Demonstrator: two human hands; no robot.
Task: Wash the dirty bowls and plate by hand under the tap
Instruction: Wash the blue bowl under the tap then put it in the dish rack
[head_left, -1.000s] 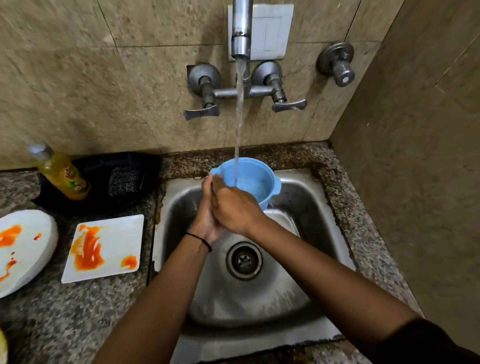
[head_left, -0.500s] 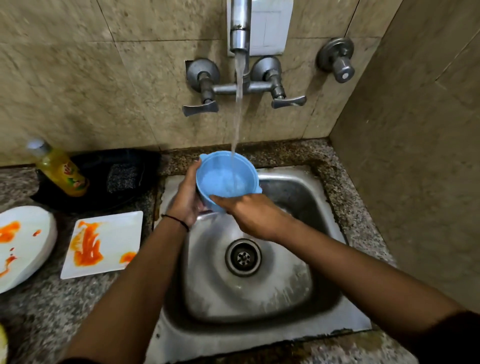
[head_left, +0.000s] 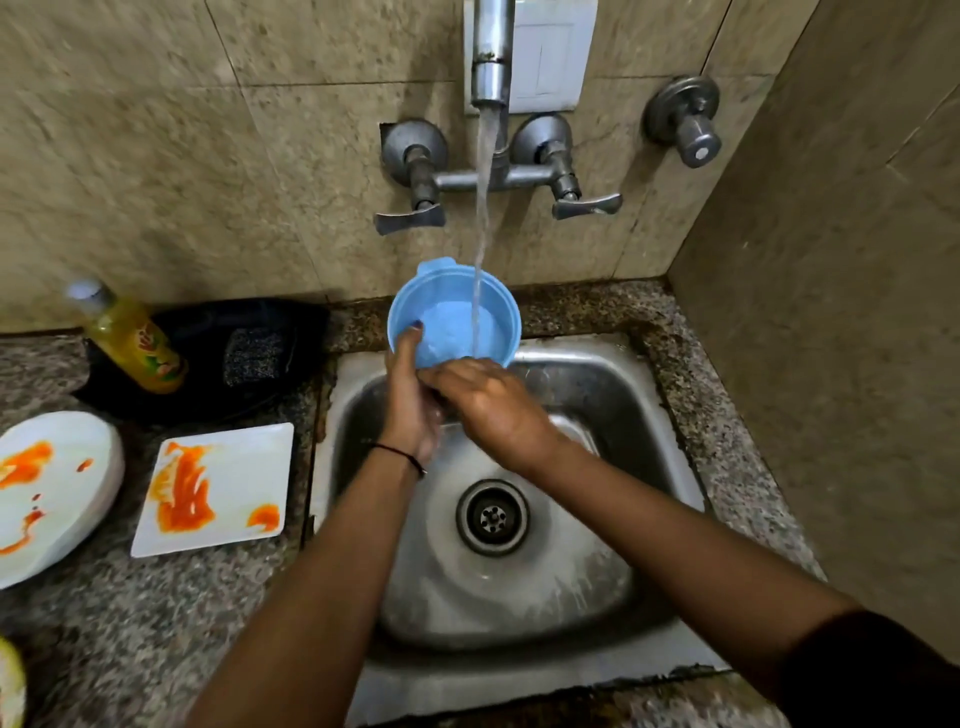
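Observation:
A blue plastic bowl (head_left: 451, 317) is held over the back of the steel sink (head_left: 644, 415), under running water from the tap (head_left: 491, 57). My left hand (head_left: 410, 405) grips the bowl's near-left rim, thumb inside it. My right hand (head_left: 488, 402) lies across the bowl's near edge, fingers reaching toward the left hand; how it holds the bowl is hidden. On the left counter lie a white square plate (head_left: 218, 488) and a round white plate (head_left: 52, 488), both smeared with orange sauce.
A yellow dish-soap bottle (head_left: 130, 338) leans in a black tray (head_left: 249, 358) holding a dark scrub pad (head_left: 253, 356). Two lever handles (head_left: 410, 218) and a knob valve (head_left: 685, 122) sit on the tiled wall. A side wall closes the right.
The bowl has shifted slightly right and back under the stream. My left thumb now hooks inside the rim, and my right hand has moved in closer over the near edge.

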